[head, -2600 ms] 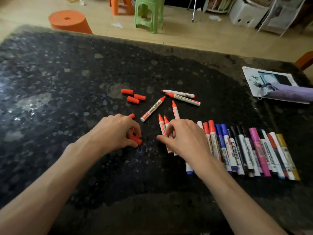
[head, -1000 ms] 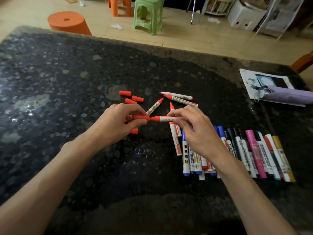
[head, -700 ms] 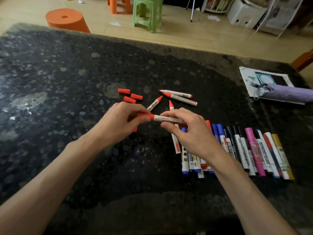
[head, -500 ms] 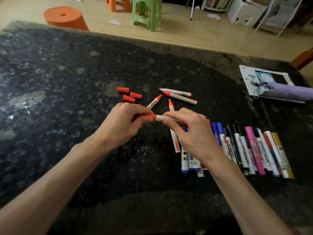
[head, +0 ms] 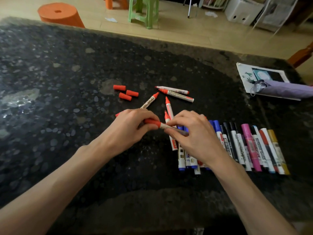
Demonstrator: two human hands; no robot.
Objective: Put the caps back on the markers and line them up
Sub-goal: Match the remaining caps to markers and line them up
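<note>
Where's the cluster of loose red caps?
Head view: three red caps lie left of centre, beyond the left hand, left of the uncapped red markers.

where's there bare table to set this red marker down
Bare dark speckled table lies left of the three loose red caps and near the front edge between the forearms. Crowded: the uncapped red markers at centre and the lined-up row of capped markers on the right.

An uncapped red marker reads "WhiteBoard"; a lined-up marker "WHITEBOARD MARKER".
</note>
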